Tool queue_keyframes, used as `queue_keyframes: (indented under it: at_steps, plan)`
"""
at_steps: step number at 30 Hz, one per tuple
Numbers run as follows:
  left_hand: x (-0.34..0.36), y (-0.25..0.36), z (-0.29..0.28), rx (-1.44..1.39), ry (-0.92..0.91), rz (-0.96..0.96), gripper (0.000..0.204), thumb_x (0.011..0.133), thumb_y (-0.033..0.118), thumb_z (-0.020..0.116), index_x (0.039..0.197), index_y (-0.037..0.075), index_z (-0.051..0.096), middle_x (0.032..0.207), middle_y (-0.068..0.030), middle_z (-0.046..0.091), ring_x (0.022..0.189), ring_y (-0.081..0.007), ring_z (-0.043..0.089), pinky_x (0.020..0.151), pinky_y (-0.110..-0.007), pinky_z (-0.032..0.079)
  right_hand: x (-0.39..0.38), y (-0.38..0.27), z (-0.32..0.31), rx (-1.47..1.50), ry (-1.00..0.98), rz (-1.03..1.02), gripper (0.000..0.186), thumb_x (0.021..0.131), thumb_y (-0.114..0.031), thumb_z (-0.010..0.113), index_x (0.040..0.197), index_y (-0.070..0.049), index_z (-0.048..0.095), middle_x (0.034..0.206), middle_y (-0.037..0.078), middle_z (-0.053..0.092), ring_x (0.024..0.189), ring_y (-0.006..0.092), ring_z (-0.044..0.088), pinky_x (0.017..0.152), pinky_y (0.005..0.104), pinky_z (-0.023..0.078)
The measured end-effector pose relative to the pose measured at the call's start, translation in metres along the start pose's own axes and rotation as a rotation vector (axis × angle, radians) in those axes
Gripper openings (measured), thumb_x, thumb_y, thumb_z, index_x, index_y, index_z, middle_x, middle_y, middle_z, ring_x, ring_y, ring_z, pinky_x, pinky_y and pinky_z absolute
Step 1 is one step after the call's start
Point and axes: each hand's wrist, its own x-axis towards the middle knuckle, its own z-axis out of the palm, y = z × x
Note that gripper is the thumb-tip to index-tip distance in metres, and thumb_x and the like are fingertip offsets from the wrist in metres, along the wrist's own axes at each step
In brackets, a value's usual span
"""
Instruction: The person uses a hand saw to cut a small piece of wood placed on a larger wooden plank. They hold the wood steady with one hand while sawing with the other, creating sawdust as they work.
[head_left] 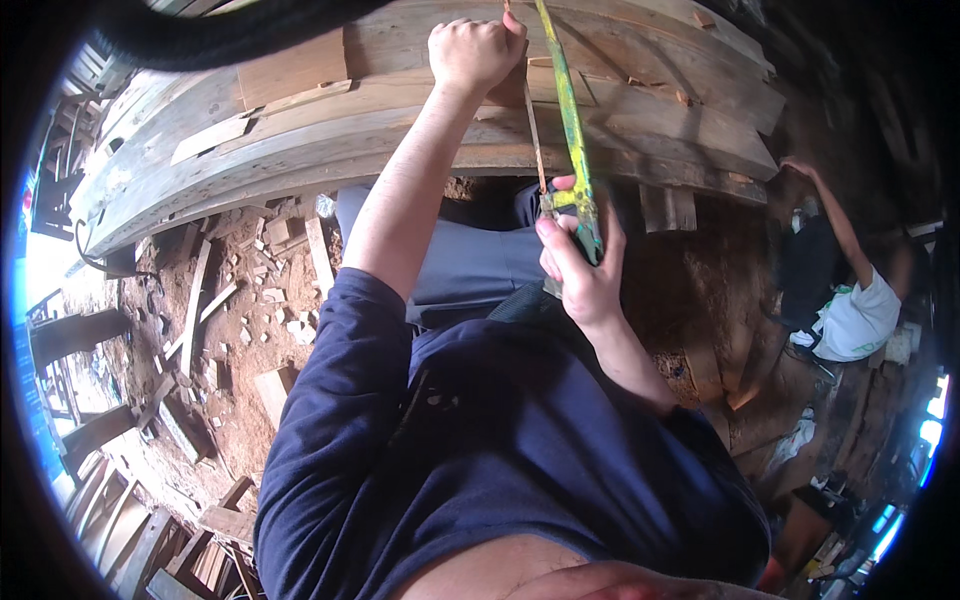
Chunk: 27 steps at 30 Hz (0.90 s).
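Note:
A hacksaw [566,100] with a worn yellow-green frame and a thin rusty blade [533,125] points away from me over the planks. My right hand [583,250] is wrapped round its near end, thumb on top. Ahead and to the left, my left hand [472,52] is closed in a fist over the planks, its thumb up against the far part of the blade. Something brown shows under that fist, but what the fingers hold is hidden. The stack of wooden planks [400,125] lies across in front of me, beyond my knees.
Wood offcuts [280,232] and chips litter the brown dirt floor at left. Loose boards [150,550] are piled at lower left. Small wood blocks [683,98] lie on the planks. At right, a person in a white shirt [860,318] reaches an arm toward the planks' end.

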Motion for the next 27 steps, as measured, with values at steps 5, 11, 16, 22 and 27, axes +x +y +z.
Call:
queue_keyframes:
  at_steps: [5, 11, 16, 22, 27]
  plan:
    - [-0.011, 0.004, -0.013, -0.124, 0.151, 0.066, 0.046, 0.093, 0.03, 0.066, 0.048, 0.018, 0.06, 0.047, -0.0027, 0.059, 0.045, -0.0235, 0.064, 0.047, -0.039, 0.049, 0.039, 0.0, -0.001, 0.037, 0.01, -0.008, 0.036, 0.101, -0.014, 0.076, 0.134, -0.006, 0.064, 0.077, -0.007, 0.056, 0.056, 0.0011, 0.045, 0.048, 0.0217, 0.034]
    - [-0.006, -0.018, -0.008, -0.061, 0.133, 0.07, 0.043, 0.091, 0.03, 0.066, 0.049, 0.018, 0.062, 0.047, -0.0034, 0.061, 0.045, -0.0231, 0.065, 0.045, -0.039, 0.049, 0.085, 0.009, 0.014, -0.058, -0.051, -0.027, 0.036, 0.099, -0.015, 0.078, 0.131, -0.006, 0.064, 0.076, -0.007, 0.057, 0.057, 0.0036, 0.049, 0.052, 0.0249, 0.039]
    - [-0.001, -0.022, 0.007, 0.037, 0.036, 0.016, 0.051, 0.096, 0.031, 0.064, 0.046, 0.018, 0.058, 0.046, -0.0025, 0.059, 0.042, -0.0235, 0.062, 0.046, -0.038, 0.051, 0.007, -0.001, 0.012, -0.16, -0.049, -0.027, 0.041, 0.1, -0.012, 0.076, 0.137, -0.005, 0.059, 0.076, -0.006, 0.056, 0.067, 0.0027, 0.052, 0.065, 0.0217, 0.04]
    - [-0.01, 0.002, -0.005, -0.097, 0.121, 0.034, 0.049, 0.093, 0.031, 0.064, 0.046, 0.018, 0.06, 0.045, -0.0039, 0.059, 0.042, -0.0239, 0.063, 0.045, -0.039, 0.049, 0.033, -0.001, 0.002, -0.007, 0.035, 0.0, 0.039, 0.099, -0.01, 0.076, 0.136, -0.007, 0.064, 0.075, -0.007, 0.055, 0.058, 0.0016, 0.048, 0.051, 0.0216, 0.037]
    - [-0.005, 0.007, -0.008, -0.005, 0.076, 0.017, 0.05, 0.095, 0.029, 0.065, 0.046, 0.018, 0.06, 0.044, -0.0027, 0.058, 0.042, -0.0234, 0.063, 0.045, -0.038, 0.049, 0.101, 0.012, 0.01, -0.024, 0.012, -0.082, 0.038, 0.099, -0.016, 0.079, 0.133, -0.007, 0.064, 0.074, -0.005, 0.056, 0.054, 0.0034, 0.05, 0.049, 0.0242, 0.041]
